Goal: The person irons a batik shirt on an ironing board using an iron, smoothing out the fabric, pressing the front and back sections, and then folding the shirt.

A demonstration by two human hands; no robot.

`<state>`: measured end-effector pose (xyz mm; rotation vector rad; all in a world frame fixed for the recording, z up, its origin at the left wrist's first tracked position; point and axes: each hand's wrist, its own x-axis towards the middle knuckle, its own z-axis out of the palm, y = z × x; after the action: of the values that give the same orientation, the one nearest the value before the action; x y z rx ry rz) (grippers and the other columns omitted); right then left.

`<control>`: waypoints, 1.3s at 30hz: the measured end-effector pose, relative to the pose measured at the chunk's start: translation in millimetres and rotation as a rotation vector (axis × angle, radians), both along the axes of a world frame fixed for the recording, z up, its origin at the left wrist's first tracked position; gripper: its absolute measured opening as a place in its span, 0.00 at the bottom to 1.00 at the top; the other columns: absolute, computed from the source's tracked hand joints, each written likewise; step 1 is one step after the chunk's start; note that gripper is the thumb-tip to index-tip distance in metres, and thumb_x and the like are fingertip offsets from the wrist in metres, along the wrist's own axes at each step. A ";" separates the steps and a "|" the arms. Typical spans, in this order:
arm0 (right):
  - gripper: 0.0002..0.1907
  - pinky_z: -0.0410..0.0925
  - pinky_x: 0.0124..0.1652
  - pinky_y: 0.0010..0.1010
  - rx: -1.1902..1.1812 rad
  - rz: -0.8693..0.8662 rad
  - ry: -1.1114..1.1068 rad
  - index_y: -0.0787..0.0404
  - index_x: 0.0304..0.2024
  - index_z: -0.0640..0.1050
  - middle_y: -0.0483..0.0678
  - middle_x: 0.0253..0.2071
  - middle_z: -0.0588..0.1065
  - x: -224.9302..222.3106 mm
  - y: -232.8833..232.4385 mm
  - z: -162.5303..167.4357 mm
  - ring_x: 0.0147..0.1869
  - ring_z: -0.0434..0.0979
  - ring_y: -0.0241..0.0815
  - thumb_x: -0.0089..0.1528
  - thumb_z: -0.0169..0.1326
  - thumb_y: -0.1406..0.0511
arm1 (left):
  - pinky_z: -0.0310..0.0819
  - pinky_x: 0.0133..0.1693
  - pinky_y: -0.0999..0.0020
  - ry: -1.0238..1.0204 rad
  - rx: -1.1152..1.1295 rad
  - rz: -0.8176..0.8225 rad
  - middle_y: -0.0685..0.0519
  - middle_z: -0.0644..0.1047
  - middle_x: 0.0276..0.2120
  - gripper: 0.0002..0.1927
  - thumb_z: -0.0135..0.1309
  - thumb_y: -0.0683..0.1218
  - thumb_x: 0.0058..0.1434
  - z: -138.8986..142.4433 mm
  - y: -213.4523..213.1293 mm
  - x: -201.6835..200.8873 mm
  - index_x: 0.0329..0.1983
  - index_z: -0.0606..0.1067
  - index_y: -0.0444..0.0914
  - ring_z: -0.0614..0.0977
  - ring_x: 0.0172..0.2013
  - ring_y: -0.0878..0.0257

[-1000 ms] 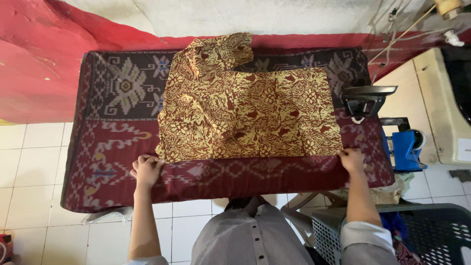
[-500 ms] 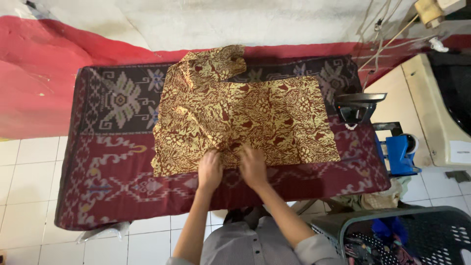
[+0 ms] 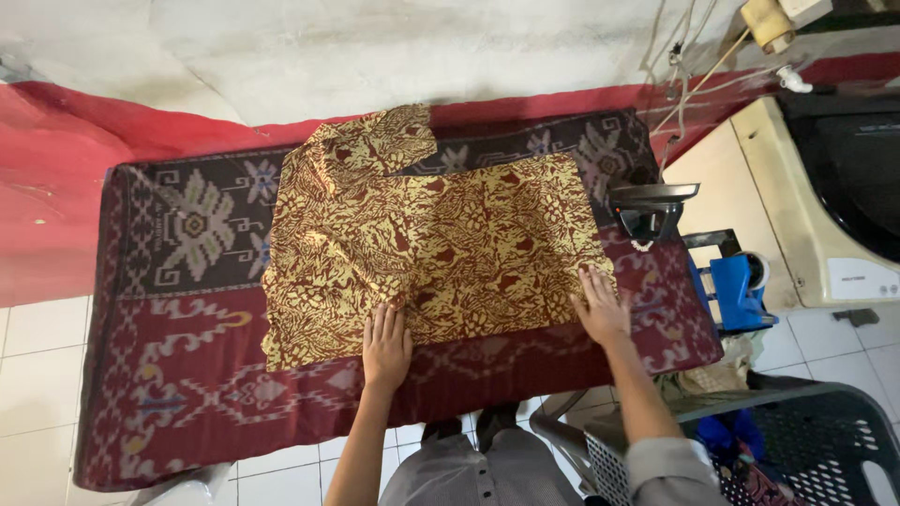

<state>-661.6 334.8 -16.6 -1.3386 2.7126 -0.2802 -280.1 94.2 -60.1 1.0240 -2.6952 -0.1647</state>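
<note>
While the desk (image 3: 141, 394) lay under its maroon patterned cloth, a gold-and-maroon batik shirt (image 3: 441, 234) was spread flat across its middle. Right of the shirt stood an iron (image 3: 652, 208). At the shirt's near hem, the left hand (image 3: 386, 345) and right hand (image 3: 600, 307) pressed down, fingers open, gripping nothing.

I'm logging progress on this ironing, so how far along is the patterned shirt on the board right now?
Done: the yellow and maroon patterned shirt lies spread on the cloth-covered board. In hand: the left hand and right hand press flat on its near edge, smoothing it. Left: the sleeve area at the far edge looks bunched, folds remain on the left side, and the iron stands unused at the board's right end.
</note>
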 end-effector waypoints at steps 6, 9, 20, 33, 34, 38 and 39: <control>0.18 0.66 0.55 0.51 -0.119 -0.122 0.159 0.55 0.54 0.77 0.47 0.53 0.77 37.1 -45.5 -4.1 0.51 0.77 0.40 0.63 0.60 0.57 | 0.50 0.70 0.50 0.019 -0.023 0.001 0.45 0.67 0.68 0.26 0.44 0.53 0.69 6.7 0.9 -0.7 0.66 0.69 0.34 0.61 0.71 0.50; 0.13 0.71 0.28 0.28 -0.393 0.166 -0.160 0.60 0.53 0.79 0.49 0.46 0.79 102.8 -124.2 6.3 0.32 0.77 0.37 0.65 0.59 0.68 | 0.52 0.70 0.49 0.024 -0.034 -0.004 0.45 0.68 0.67 0.26 0.46 0.52 0.67 9.2 -1.2 -2.0 0.64 0.70 0.34 0.63 0.70 0.48; 0.13 0.67 0.29 0.35 0.220 0.523 -0.549 0.60 0.50 0.73 0.50 0.31 0.72 193.6 -269.1 80.9 0.27 0.69 0.45 0.75 0.41 0.60 | 0.52 0.69 0.47 0.113 0.083 0.229 0.47 0.62 0.72 0.33 0.49 0.58 0.65 34.9 -42.3 66.2 0.69 0.65 0.37 0.61 0.70 0.45; 0.39 0.46 0.66 0.73 -0.377 0.377 0.205 0.64 0.67 0.65 0.62 0.74 0.51 217.8 -293.2 41.5 0.77 0.50 0.64 0.54 0.63 0.66 | 0.51 0.69 0.48 0.001 0.138 0.260 0.51 0.56 0.75 0.34 0.48 0.60 0.66 39.3 -53.8 94.7 0.74 0.60 0.50 0.58 0.73 0.49; 0.40 0.46 0.65 0.73 -0.402 0.418 0.204 0.61 0.66 0.64 0.61 0.74 0.53 237.5 -288.9 31.8 0.76 0.51 0.62 0.53 0.64 0.65 | 0.50 0.69 0.48 -0.078 0.216 0.273 0.52 0.55 0.75 0.34 0.47 0.61 0.66 38.6 -59.4 96.4 0.74 0.59 0.50 0.57 0.73 0.50; 0.28 0.52 0.72 0.62 -0.394 0.637 0.044 0.55 0.66 0.65 0.56 0.74 0.57 294.4 -270.6 -4.0 0.80 0.54 0.54 0.64 0.58 0.62 | 0.45 0.71 0.47 0.007 0.055 0.302 0.49 0.53 0.77 0.32 0.39 0.60 0.73 28.0 -80.0 109.4 0.78 0.56 0.48 0.53 0.75 0.46; 0.28 0.52 0.71 0.62 -0.361 0.701 0.015 0.55 0.67 0.65 0.57 0.74 0.57 299.1 -266.3 -10.8 0.79 0.54 0.55 0.66 0.56 0.60 | 0.44 0.72 0.47 0.031 0.089 0.319 0.49 0.51 0.78 0.33 0.37 0.61 0.72 24.4 -83.5 116.7 0.78 0.54 0.48 0.52 0.75 0.47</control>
<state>-362.5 68.5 -27.4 -2.2704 2.0711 -0.6968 -163.4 10.7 -35.7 1.4467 -2.4737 -0.2379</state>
